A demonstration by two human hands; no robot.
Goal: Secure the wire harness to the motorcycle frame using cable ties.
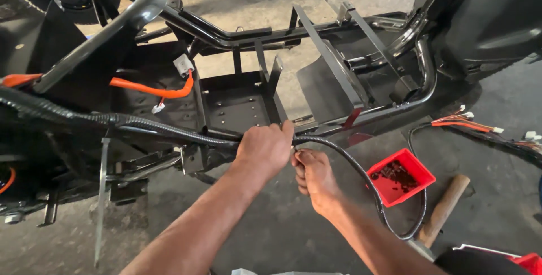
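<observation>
Floor: we look down on a grey concrete floor (pixel 293 235) with a stripped black vehicle frame (pixel 226 38) lying across it.
Orange cable: at ten o'clock we see an orange cable (pixel 152 90) ending in a white connector (pixel 183 64).
Corrugated hose: a black corrugated hose (pixel 141 122) runs along the frame's near rail from nine o'clock, loops down towards four o'clock.
Left hand: our left hand (pixel 264 150) is closed around the hose at centre.
Right hand: our right hand (pixel 316 178) pinches the hose just beside it, fingers nearly together.
Red tray: at four o'clock, a red tray (pixel 424 174) of small dark parts.
Hammer: a wooden handle (pixel 446 207) lies beside the tray.
</observation>
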